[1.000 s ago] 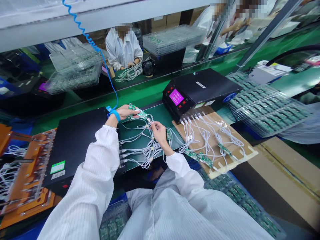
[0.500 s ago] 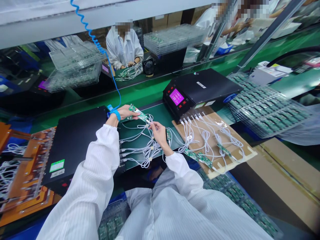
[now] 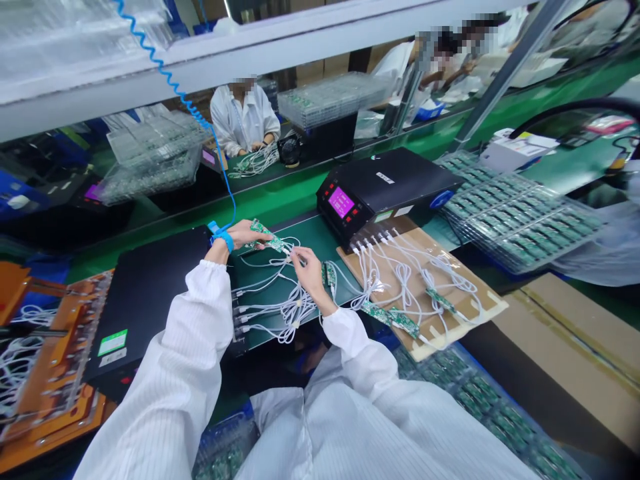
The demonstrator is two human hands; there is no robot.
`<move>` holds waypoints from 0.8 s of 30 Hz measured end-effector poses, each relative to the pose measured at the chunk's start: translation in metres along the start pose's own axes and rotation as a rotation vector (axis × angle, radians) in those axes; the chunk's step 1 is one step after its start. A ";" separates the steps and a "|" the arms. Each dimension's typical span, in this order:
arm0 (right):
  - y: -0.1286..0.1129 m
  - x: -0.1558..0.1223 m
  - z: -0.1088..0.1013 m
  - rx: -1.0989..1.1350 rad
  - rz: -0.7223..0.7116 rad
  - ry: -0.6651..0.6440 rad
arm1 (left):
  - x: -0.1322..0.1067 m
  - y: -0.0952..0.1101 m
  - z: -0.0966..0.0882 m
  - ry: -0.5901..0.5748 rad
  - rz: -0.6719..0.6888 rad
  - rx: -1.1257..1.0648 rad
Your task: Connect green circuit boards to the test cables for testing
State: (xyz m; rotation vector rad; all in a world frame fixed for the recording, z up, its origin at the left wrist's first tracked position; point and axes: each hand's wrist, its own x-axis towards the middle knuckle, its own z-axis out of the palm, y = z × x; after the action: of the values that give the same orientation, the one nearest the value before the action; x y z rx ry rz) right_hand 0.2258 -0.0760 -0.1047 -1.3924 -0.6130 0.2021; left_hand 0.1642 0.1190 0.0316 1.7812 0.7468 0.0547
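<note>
Head view: little has changed; your left hand point(image 3: 247, 235) still clasps the green circuit board point(image 3: 270, 239) above the surface point(image 3: 315, 230), your right hand point(image 3: 311, 270) still pinching a white cable point(image 3: 293, 252) just beside the board's right end.

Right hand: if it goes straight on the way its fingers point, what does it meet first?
Most likely the green circuit board held in the left hand. The right hand, pinching a white cable, points at its near end. Depth is unclear.
</note>
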 end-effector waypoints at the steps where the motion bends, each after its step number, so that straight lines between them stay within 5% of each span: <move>1: -0.001 -0.002 -0.001 -0.024 -0.038 0.035 | -0.005 0.004 0.001 0.026 0.010 0.037; 6: -0.017 -0.018 -0.009 -0.049 -0.093 0.051 | -0.049 0.011 0.025 0.204 0.179 0.225; 13: -0.044 -0.041 -0.021 0.157 -0.135 -0.017 | -0.112 -0.008 0.085 0.322 0.428 -0.052; 19: -0.053 -0.060 -0.032 0.235 -0.226 -0.054 | -0.130 -0.041 0.108 0.133 0.475 -0.318; 24: -0.062 -0.063 -0.043 0.175 -0.314 -0.037 | -0.136 -0.052 0.114 0.128 0.464 -0.449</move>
State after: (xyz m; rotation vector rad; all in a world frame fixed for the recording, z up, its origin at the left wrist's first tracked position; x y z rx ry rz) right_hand 0.1822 -0.1552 -0.0655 -1.1092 -0.8162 0.0290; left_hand 0.0769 -0.0390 -0.0100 1.4887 0.3566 0.6045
